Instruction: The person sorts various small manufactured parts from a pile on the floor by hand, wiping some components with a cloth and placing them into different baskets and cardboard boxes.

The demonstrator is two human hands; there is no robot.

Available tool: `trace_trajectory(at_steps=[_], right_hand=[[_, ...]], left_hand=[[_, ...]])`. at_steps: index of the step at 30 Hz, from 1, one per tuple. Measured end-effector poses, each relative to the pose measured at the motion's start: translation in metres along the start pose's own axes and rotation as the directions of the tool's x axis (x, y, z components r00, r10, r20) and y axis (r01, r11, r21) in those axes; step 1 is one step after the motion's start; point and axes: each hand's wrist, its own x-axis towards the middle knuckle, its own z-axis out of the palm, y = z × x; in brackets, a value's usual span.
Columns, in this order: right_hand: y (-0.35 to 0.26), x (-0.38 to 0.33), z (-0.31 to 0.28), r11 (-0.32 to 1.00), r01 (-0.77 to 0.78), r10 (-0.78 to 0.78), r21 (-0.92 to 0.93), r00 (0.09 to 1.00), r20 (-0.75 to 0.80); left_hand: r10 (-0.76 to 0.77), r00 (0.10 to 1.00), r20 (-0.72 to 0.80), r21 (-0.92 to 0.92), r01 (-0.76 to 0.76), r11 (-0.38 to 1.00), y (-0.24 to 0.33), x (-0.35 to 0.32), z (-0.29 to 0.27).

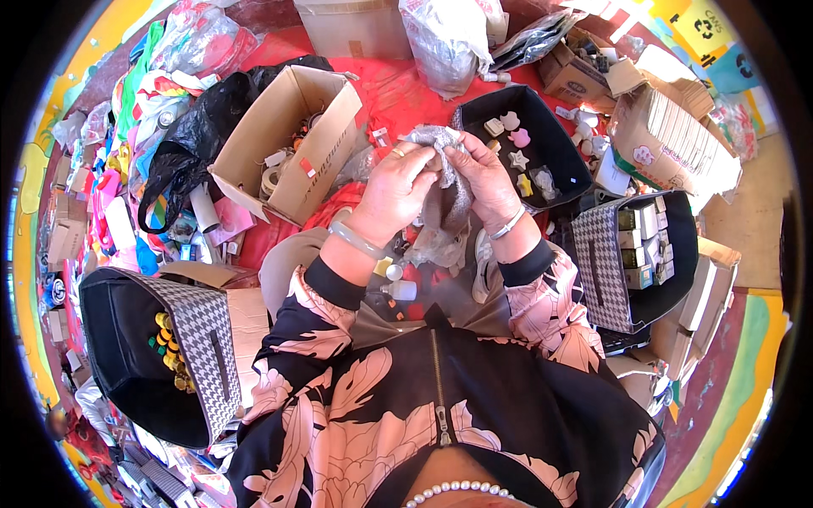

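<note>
Both hands, left hand (396, 182) and right hand (484, 179), pinch a grey cloth (447, 199) closed-fingered; loose grip could drop it among clutter on the red surface (398, 89).

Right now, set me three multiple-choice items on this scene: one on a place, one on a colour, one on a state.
1. Where is the black bin with the small soap-like shapes?
A. Ahead of the hands, to the right
B. On the person's lap
C. Inside the cardboard box

2. What colour is the cloth under the boxes?
A. Blue
B. Red
C. White

3. How is the grey cloth held?
A. Lying flat, untouched
B. By the left hand alone
C. By both hands together

Answers:
1. A: the black bin sits just past the right hand, to its right.
2. B: the red cloth shows between the cardboard box and the bin.
3. C: the left hand and right hand both grip the grey cloth.
</note>
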Motion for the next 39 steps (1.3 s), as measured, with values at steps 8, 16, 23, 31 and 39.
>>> trace_trajectory(at_steps=[8,16,23,31,39], right_hand=[[-0.001,0.012,-0.019,0.995,-0.059,0.034,-0.078,0.958,-0.284],[-0.03,-0.004,-0.012,0.925,0.166,-0.154,-0.342,0.986,0.062],[0.0,0.004,-0.006,0.757,0.267,-0.173,-0.597,0.962,0.21],[0.006,0.01,-0.003,0.839,0.151,-0.257,-0.523,0.957,-0.137],[-0.02,0.015,-0.028,0.989,0.145,-0.139,0.011,0.97,-0.2]], left_hand=[[-0.205,0.978,0.042,-0.11,0.208,0.972,-0.004,-0.005,0.008],[-0.72,0.633,0.285,-0.822,0.548,0.156,-0.005,0.009,-0.011],[-0.658,0.564,0.498,-0.788,0.611,-0.072,-0.004,0.002,-0.009],[-0.522,0.824,0.221,-0.589,0.539,0.603,-0.002,-0.01,0.017],[-0.703,0.621,0.348,-0.805,0.582,0.115,-0.019,-0.001,-0.002]])
